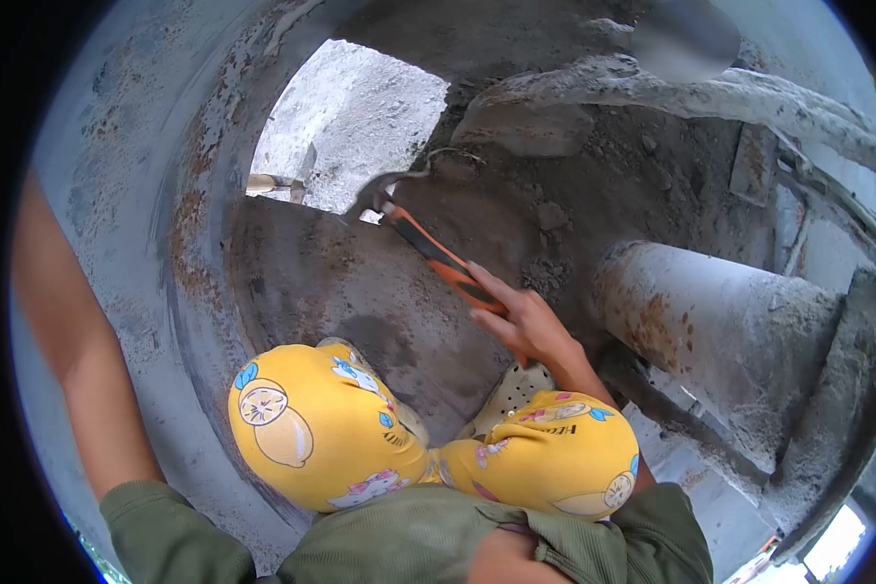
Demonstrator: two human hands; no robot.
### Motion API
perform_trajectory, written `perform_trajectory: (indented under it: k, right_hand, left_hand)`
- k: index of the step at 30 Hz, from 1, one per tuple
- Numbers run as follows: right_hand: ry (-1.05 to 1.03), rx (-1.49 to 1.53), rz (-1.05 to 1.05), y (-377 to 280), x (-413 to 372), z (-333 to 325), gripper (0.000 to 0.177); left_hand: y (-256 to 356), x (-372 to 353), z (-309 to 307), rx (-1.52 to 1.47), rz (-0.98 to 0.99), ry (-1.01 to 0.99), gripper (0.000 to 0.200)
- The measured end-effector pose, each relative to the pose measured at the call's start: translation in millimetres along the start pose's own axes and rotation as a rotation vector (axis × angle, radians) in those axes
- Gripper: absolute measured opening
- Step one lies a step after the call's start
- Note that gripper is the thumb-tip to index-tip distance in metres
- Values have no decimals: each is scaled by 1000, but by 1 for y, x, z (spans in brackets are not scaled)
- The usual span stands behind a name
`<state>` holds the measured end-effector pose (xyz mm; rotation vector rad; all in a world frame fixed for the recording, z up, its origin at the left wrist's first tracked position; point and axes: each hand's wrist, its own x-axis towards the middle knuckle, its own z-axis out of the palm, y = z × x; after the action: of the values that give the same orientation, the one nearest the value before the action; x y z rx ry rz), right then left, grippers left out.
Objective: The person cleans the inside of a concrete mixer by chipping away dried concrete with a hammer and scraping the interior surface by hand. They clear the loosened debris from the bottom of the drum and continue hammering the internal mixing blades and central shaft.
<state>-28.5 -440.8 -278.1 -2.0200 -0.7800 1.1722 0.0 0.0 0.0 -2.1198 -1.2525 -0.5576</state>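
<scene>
In my right hand [530, 326] is a hammer [445, 261] with an orange and black handle, the fingers wrapped round its lower end. The hammer's dark metal head lies by the lower right corner of a bright square opening [350, 127] in the curved wall. My left arm reaches up along the left side, but its hand is outside the view. Below the hammer are my knees in yellow patterned trousers [311, 428], with perforated shoes [508, 397] partly hidden behind them.
A thick, rust-spotted pipe [715, 311] crosses at the right. Above it runs a dirt-caked curved bar [691, 90]. Loose soil and rubble [555, 219] lie beyond the hammer. Another wooden handle [271, 183] shows at the opening's left edge. The curved metal wall [127, 195] surrounds me.
</scene>
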Motion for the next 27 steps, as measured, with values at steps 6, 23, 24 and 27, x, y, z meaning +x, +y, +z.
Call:
perform_trajectory:
  k: [6, 23, 24, 27]
  right_hand:
    - [70, 164, 185, 45, -115, 4, 56]
    - [114, 253, 9, -30, 122, -7, 65]
    - [29, 320, 146, -74, 117, -23, 56]
    - [-194, 1052, 470, -101, 121, -45, 44]
  left_hand:
    - [-10, 7, 15, -82, 109, 125, 54]
    - [-28, 27, 39, -244, 85, 129, 43]
    - [-18, 17, 7, -257, 6, -101, 44]
    - [-14, 13, -32, -420, -24, -335, 48]
